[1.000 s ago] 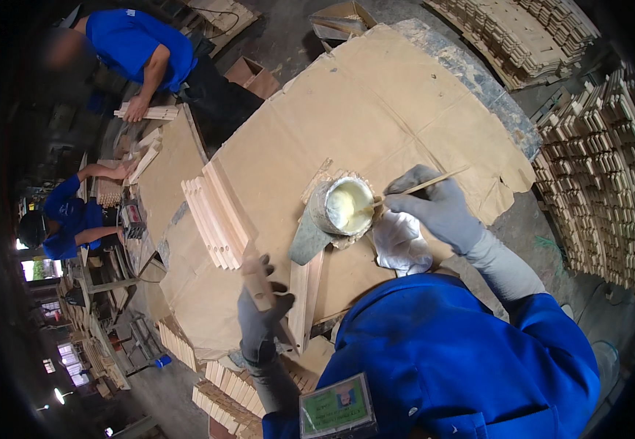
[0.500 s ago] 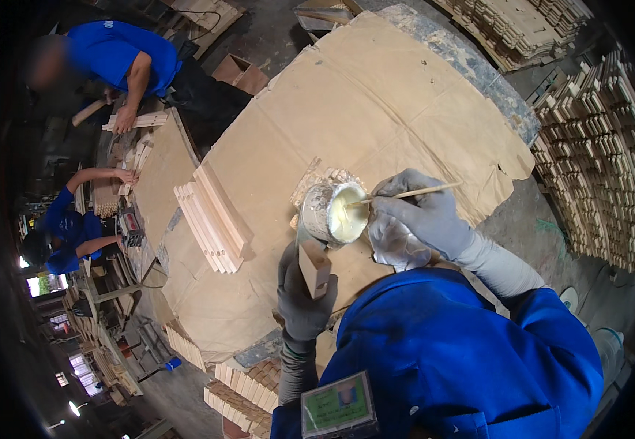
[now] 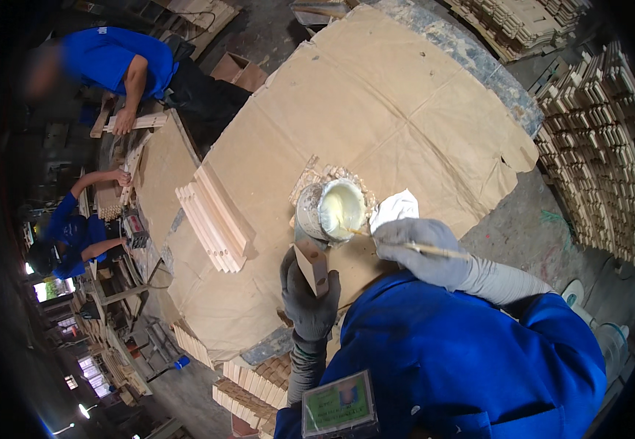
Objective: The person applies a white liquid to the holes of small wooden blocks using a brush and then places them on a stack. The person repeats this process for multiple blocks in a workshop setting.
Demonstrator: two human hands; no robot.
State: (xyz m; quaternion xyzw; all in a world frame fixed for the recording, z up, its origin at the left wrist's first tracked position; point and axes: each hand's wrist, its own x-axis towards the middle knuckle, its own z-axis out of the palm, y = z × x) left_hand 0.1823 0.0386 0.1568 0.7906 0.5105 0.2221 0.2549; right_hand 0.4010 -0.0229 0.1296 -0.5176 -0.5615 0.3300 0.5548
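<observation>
Left hand (image 3: 309,301) grips wood block (image 3: 312,266); right hand (image 3: 421,249) dips brush (image 3: 412,247), seemingly, in glue pot (image 3: 331,212)

My left hand (image 3: 309,296), in a dark grey glove, is raised in front of my chest, fingers curled shut around something, forearm rising from the lower edge. My right hand (image 3: 421,250), in a pale grey glove, is closed in a pinching grip, its blue-sleeved arm bent across me.

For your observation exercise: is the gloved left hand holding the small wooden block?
Yes, the grey-gloved left hand grips the small wooden block upright beside the round glue pot.
</observation>
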